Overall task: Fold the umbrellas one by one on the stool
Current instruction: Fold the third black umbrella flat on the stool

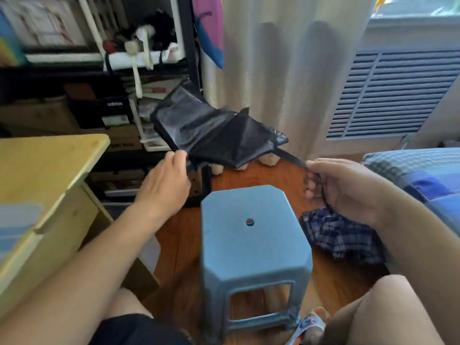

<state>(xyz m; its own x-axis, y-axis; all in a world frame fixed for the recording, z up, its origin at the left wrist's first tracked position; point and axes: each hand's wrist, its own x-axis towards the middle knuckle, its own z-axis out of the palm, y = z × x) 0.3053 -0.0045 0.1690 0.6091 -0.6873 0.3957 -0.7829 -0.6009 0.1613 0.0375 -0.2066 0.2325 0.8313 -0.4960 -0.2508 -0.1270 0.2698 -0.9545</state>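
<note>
A black umbrella hangs in the air above and beyond the blue plastic stool, its loose canopy spread out. My left hand pinches the canopy's lower left edge. My right hand grips the umbrella's black strap, which runs from the canopy's right corner into my fingers. The stool's top has nothing on it and shows a small round hole in the middle. A blue-and-white plaid umbrella lies crumpled on the wooden floor to the right of the stool, under my right forearm.
A light wooden desk stands at the left. Cluttered black shelves fill the back left. A cream curtain and a radiator grille are behind. A blue checked bed cover is at the right. My knees are at the bottom.
</note>
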